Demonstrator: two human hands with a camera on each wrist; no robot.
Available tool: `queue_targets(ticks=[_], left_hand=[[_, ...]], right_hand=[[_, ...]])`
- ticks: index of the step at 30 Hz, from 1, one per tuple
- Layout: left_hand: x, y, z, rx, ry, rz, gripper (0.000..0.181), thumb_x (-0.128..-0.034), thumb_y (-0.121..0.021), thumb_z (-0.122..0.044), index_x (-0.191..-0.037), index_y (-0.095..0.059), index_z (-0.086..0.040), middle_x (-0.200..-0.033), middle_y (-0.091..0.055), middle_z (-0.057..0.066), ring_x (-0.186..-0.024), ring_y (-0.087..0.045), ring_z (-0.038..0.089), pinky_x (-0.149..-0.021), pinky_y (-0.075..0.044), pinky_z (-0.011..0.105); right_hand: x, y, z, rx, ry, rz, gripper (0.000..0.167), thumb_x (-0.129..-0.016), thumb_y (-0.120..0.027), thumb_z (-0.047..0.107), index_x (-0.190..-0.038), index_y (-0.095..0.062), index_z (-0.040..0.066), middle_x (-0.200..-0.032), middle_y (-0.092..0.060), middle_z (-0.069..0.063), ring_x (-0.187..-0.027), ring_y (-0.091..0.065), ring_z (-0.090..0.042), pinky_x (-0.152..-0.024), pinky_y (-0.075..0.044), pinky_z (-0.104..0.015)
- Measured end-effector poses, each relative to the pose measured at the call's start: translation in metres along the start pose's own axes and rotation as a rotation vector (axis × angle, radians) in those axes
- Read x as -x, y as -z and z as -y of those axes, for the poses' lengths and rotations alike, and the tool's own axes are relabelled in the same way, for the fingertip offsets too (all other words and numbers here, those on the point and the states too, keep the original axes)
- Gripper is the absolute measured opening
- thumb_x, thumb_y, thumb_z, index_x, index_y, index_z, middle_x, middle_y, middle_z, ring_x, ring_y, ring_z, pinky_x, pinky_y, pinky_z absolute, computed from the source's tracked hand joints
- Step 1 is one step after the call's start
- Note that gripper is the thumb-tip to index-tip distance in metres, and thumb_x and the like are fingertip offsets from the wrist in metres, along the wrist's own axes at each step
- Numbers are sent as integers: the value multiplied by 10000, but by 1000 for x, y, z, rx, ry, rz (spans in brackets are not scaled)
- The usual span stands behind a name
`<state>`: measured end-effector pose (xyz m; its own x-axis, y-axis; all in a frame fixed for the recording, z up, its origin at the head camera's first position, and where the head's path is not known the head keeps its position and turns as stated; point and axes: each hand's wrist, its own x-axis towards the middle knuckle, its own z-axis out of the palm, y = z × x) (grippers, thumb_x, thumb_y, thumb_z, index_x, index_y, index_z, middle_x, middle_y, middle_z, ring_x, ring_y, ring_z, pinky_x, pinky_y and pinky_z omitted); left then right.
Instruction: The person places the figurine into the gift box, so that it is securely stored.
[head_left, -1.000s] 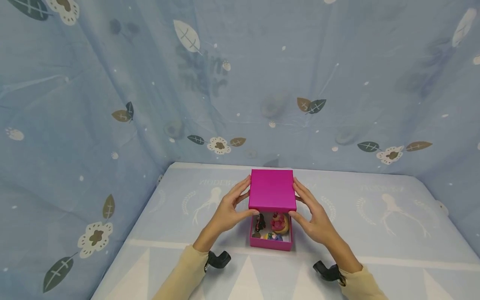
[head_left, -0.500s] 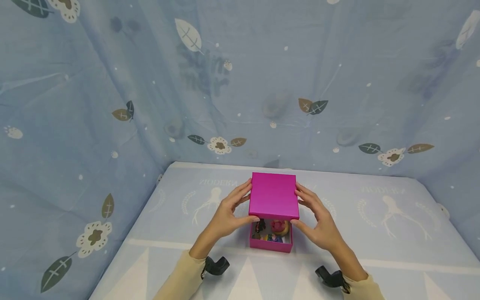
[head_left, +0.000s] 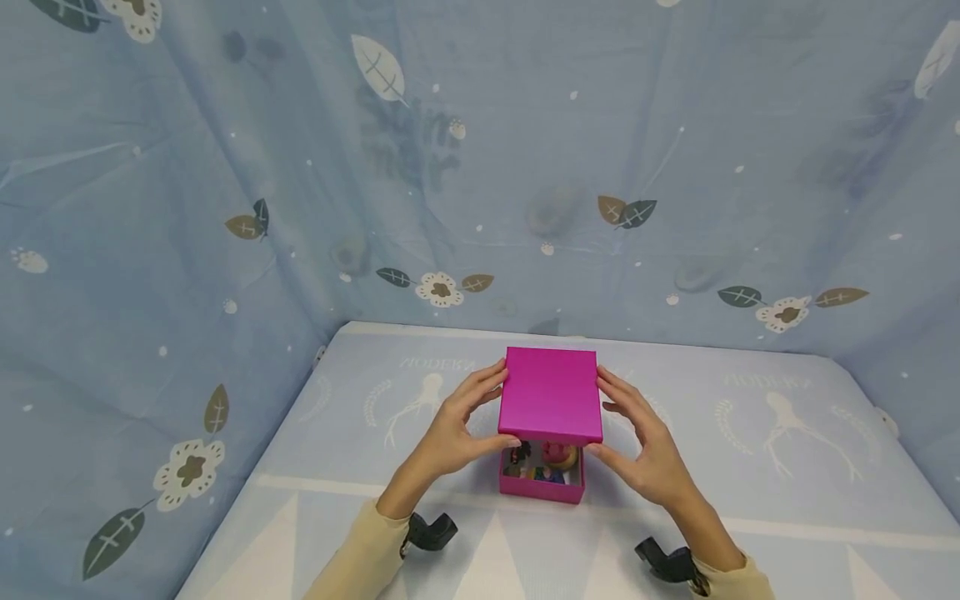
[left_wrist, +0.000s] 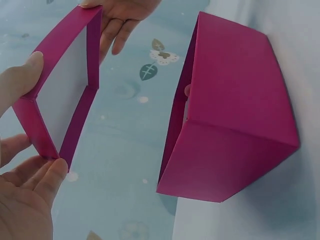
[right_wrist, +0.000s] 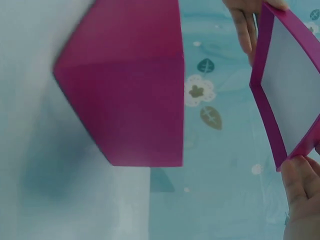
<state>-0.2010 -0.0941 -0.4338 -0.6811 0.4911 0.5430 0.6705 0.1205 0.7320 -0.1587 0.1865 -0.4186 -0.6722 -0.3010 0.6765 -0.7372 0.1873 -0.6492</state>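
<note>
A magenta box lid point(head_left: 551, 393) hangs above a matching box point(head_left: 542, 488), apart from it, as both wrist views show. My left hand point(head_left: 452, 429) grips the lid's left side, thumb at the near corner and fingers along the side. On the opposite side my right hand point(head_left: 648, 450) holds the lid in the same way. The lid's white inside point(left_wrist: 65, 95) faces the box in the left wrist view. Inside the box are small toy figures, among them a pink one point(head_left: 558, 453) and a dark one point(head_left: 519, 452); the lid hides part of them.
The box stands on a table with a pale patterned cover point(head_left: 360, 467). A blue patterned curtain point(head_left: 480, 167) rises behind the table and along its left side. Black wrist cameras point(head_left: 432, 532) sit at both wrists.
Both hands have brought the lid slightly nearer to me and to the right, so it covers more of the box opening in the head view. The box has stayed in place.
</note>
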Motion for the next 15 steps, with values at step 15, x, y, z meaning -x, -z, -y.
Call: queue_targets(ticks=[15], left_hand=[[16, -6, 4, -85, -49, -6, 854, -622, -912, -40, -1368, -504, 39, -1434, -457, 227, -1320, -472, 343, -1076, -456, 392]], right_hand=[[22, -3, 7, 93, -11, -9, 833, -607, -813, -143, -1366, -469, -119, -1395, -434, -363, -1315, -481, -217, -965, -439, -101]])
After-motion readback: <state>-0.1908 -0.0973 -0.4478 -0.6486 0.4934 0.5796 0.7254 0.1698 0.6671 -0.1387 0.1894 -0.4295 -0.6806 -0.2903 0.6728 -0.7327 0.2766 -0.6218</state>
